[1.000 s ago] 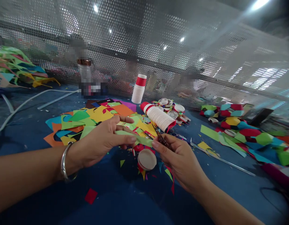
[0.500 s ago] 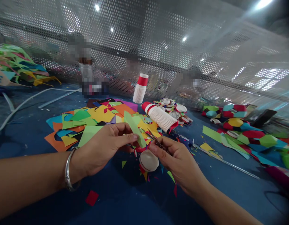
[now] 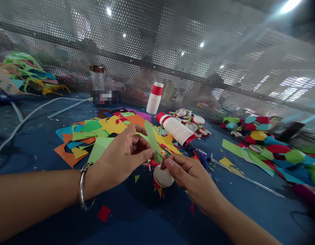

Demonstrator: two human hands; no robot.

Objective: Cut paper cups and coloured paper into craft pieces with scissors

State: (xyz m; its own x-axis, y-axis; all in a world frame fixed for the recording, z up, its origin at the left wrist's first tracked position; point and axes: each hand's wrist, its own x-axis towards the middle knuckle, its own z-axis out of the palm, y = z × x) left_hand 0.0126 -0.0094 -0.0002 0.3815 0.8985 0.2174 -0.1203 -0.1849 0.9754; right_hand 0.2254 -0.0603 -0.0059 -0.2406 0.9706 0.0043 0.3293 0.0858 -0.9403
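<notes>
My left hand [image 3: 129, 149], with a silver bangle at its wrist, pinches a light green paper strip [image 3: 151, 137] between thumb and fingers. The strip stands up at a tilt. Closed round small dark scissors [image 3: 161, 154], my right hand [image 3: 184, 170] has the thin blades at the strip's lower edge; the fingers hide the handles. Just below the hands rests a white paper cup [image 3: 163, 177], with colored paper scraps around it. Behind my left hand a light green sheet [image 3: 99, 148] lies on the pile of colored paper [image 3: 112, 124].
One stack of paper cups [image 3: 155, 98] stands upright; another stack [image 3: 176, 127] lies on its side. Round lids and scraps [image 3: 191, 122] are heaped behind. Colored paper shapes [image 3: 277, 149] fill the right side. A clear rod [image 3: 251, 179] lies on the blue table [image 3: 137, 224]. A perforated metal screen [image 3: 172, 44] rises behind.
The scissor blades have moved left to meet the green strip's lower edge. My left hand has shifted slightly right with the strip. The whole view has shifted a little.
</notes>
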